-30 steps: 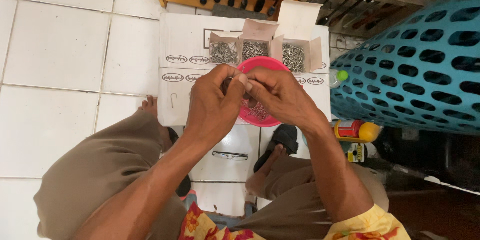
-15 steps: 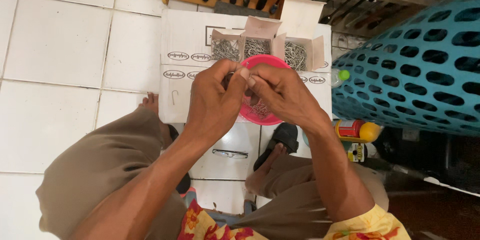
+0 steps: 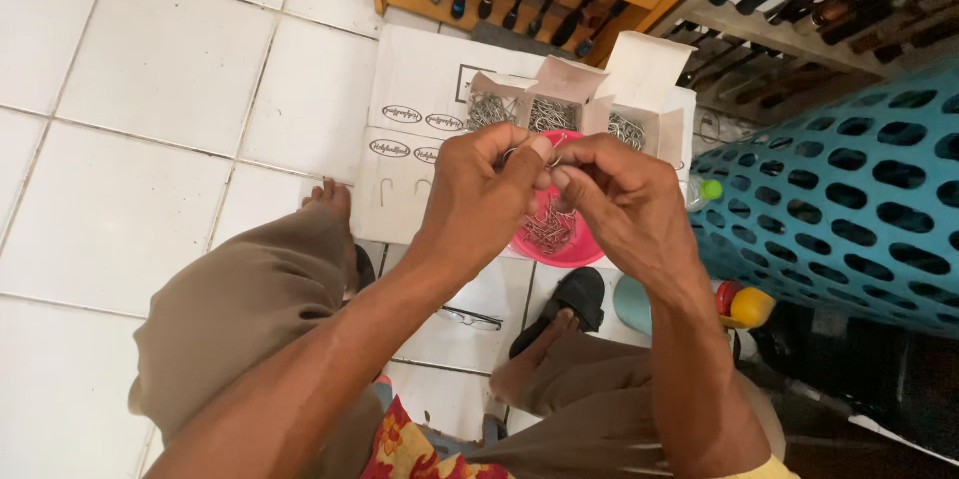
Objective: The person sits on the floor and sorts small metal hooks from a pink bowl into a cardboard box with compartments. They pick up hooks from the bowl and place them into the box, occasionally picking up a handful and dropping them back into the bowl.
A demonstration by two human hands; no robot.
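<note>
Both hands are meeting over the pink bowl (image 3: 577, 251), fingertips pressed together. My left hand (image 3: 479, 194) and right hand (image 3: 619, 204) are each pinching a small metal hook (image 3: 552, 153), a thin wire piece showing just above where the thumbs touch. The grip is closed tight on it from both sides; how many pieces are between the fingers I cannot tell, they are too fine.

Directly below the grip the bowl is holding a loose tangle of more wire hooks. Just beyond the grip, three small open cardboard boxes (image 3: 555, 109) are sitting side by side, each filled with the same grey wire pieces, all resting on a flat white carton (image 3: 420, 89). To the right of the grip a teal perforated basket (image 3: 859, 189) is standing close. Below the hands, a pair of glasses (image 3: 472, 317) is lying on the tiled floor (image 3: 150, 89).

Judging by the pinch, I am working two hooks together or pulling them apart above the bowl. The next move is likely calling for a careful fingertip twist, keeping the piece from slipping, since the wire is thin and springy.
</note>
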